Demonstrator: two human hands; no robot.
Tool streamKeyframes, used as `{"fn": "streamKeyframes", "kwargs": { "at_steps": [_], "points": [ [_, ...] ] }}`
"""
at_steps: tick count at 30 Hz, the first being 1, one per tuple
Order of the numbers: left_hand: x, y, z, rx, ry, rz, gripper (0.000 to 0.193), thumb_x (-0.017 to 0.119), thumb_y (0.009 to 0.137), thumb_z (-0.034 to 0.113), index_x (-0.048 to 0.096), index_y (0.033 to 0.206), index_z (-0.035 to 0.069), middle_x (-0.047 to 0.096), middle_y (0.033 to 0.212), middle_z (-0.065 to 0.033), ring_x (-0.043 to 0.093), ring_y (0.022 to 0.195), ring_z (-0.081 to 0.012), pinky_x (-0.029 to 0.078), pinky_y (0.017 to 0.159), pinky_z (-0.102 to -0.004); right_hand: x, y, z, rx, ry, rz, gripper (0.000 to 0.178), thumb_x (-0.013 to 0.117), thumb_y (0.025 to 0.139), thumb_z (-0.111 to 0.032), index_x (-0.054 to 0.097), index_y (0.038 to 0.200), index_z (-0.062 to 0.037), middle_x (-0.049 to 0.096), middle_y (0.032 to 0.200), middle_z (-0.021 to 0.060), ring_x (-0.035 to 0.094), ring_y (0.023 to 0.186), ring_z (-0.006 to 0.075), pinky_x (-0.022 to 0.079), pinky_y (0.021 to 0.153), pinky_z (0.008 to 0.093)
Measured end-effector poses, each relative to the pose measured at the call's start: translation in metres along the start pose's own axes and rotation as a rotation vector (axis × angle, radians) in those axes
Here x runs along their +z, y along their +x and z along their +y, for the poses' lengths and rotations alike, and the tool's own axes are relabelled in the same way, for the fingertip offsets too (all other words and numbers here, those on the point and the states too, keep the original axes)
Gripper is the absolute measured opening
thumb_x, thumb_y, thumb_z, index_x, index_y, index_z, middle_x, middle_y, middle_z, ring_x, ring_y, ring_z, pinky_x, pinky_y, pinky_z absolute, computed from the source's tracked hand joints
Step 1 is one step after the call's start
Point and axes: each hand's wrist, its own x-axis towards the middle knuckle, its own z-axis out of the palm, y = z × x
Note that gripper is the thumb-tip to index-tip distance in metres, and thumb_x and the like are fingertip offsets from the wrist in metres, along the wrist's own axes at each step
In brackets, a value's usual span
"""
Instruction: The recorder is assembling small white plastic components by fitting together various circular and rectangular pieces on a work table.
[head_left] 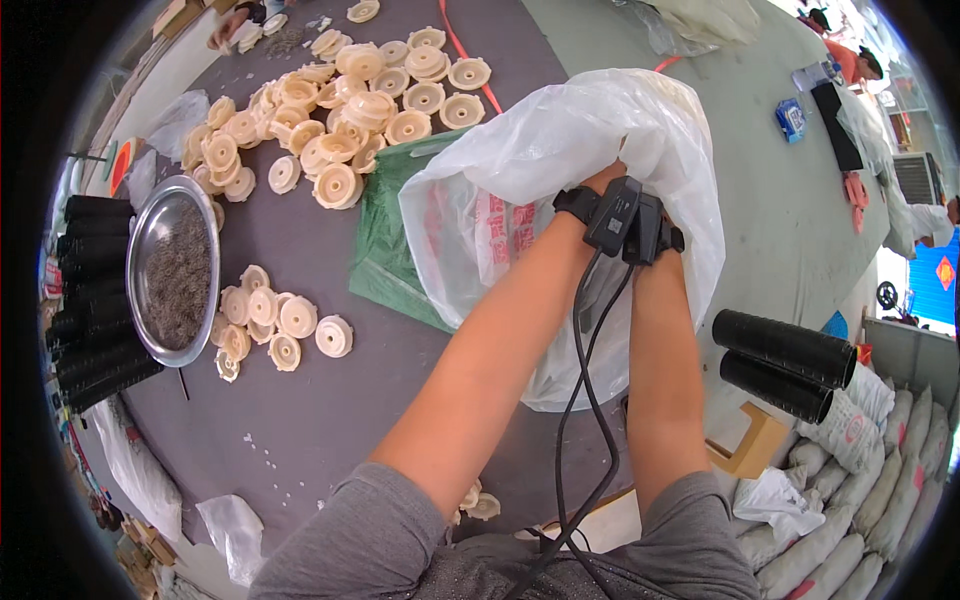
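Both my arms reach forward into a large white translucent plastic bag lying on the table. Just a little of my left hand shows beyond its black wrist strap, against the bag's crumpled plastic; its fingers are hidden. My right hand is out of sight behind the wrist devices and the plastic. What either hand holds, if anything, cannot be seen. Red printing shows through the bag. Under its left side lies a green plastic sheet or sack.
A big pile of cream ring-shaped plastic parts covers the far left; a smaller group lies nearer. A metal bowl holds small dark grey pieces. Black tubes sit at right, near stacked sacks. Another person's hand is at the far left.
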Motion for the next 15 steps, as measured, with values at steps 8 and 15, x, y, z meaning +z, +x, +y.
{"fn": "streamKeyframes", "kwargs": {
  "at_steps": [8, 15],
  "points": [
    [-0.012, -0.017, 0.019, 0.076, -0.106, 0.159, 0.040, 0.050, 0.085, 0.032, 0.054, 0.111, 0.002, 0.060, 0.099, -0.0116, 0.056, 0.087, -0.0221, 0.043, 0.079, -0.0325, 0.048, -0.059, -0.025, 0.082, 0.230, 0.009, 0.034, 0.043, 0.085, -0.025, 0.053, 0.105, 0.0004, 0.060, 0.100, 0.0119, 0.061, 0.087, 0.0238, 0.048, 0.077, 0.0331],
    [-0.026, -0.061, 0.038, -0.038, -0.226, 0.394, 0.030, 0.049, 0.086, 0.023, 0.060, 0.099, -0.002, 0.062, 0.095, -0.0133, 0.056, 0.087, -0.0196, 0.043, 0.078, -0.0297, 0.089, -0.119, -0.044, 0.148, 0.414, 0.022, 0.034, 0.042, 0.085, -0.025, 0.053, 0.105, 0.0006, 0.060, 0.101, 0.0114, 0.061, 0.087, 0.0237, 0.048, 0.077, 0.0332]
  ]
}}
